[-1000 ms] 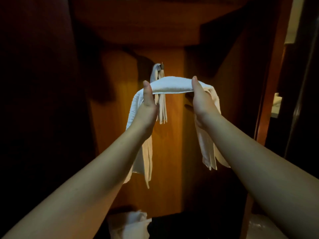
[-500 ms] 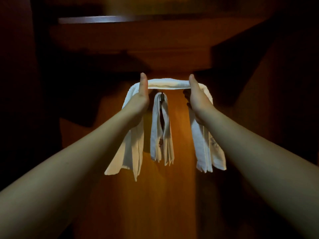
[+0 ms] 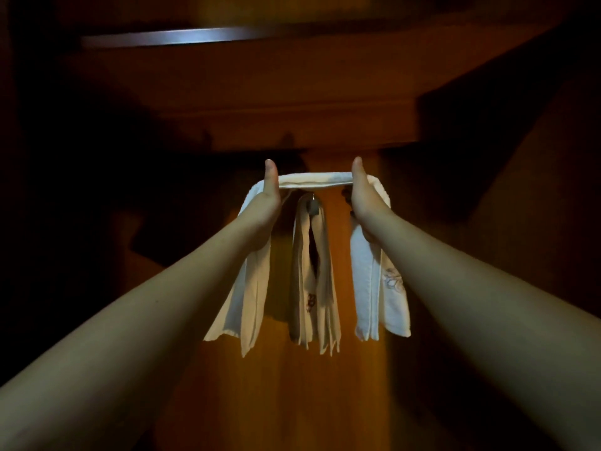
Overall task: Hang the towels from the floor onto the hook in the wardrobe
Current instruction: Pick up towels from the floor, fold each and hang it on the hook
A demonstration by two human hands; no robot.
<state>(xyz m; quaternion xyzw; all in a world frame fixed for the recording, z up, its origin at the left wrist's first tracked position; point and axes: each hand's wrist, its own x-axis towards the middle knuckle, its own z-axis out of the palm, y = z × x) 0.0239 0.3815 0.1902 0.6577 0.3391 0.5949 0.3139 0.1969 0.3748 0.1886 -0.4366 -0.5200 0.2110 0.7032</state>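
Towel [image 3: 314,180], soft, light and limp, spans between our hands: left hand [image 3: 267,203] and right hand [image 3: 365,200] pinch it near its middle, just above the hook [image 3: 313,205], ends drooping outside each.

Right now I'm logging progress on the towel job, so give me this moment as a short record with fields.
setting: dim wooden wardrobe, back panel lit orange
hook: metal hook on the back panel
already hung: one white towel draped over the hook
held towel: second white towel stretched level just above the hook, ends hanging down both sides
left hand: left hand grips the held towel, thumb up
right hand: right hand grips it likewise
step left: lower it onto the hook
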